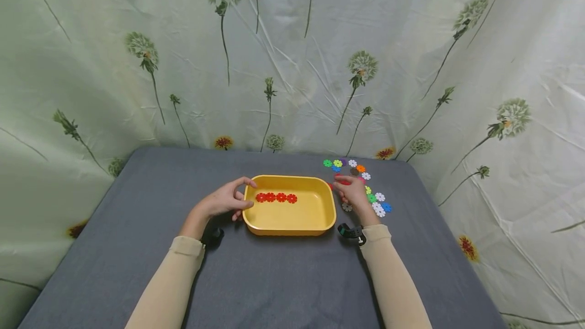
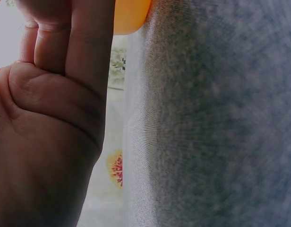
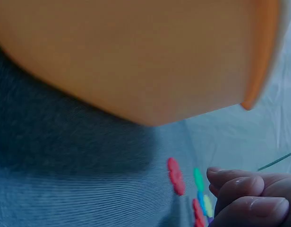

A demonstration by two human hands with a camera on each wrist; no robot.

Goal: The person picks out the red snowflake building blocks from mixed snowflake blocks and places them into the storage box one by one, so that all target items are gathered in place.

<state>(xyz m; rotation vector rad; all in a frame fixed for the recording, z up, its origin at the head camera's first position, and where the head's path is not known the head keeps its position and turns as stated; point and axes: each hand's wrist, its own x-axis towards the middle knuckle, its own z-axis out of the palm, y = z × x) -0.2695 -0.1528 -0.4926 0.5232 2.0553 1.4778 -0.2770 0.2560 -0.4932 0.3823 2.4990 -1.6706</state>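
Observation:
A yellow plastic tray (image 1: 292,225) sits on the grey table, with a row of several red flower-shaped discs (image 1: 276,197) inside. My left hand (image 1: 224,199) grips the tray's left end, thumb and forefinger at the rim and the other fingers lower down outside. Beyond the right end, my right hand (image 1: 354,194) reaches down among loose flower discs, its fingers bent. Red shows by its fingertips in the head view; I cannot tell if a disc is pinched there. In the right wrist view, a red disc (image 3: 175,176) lies close to the fingertips (image 3: 266,208).
Loose flower discs in green, white, blue, orange and other colours, such as a blue disc (image 1: 386,207) and a green disc (image 1: 327,163), are spread at the table's back right. A flower-print curtain (image 1: 292,65) hangs behind the grey cloth (image 1: 274,278).

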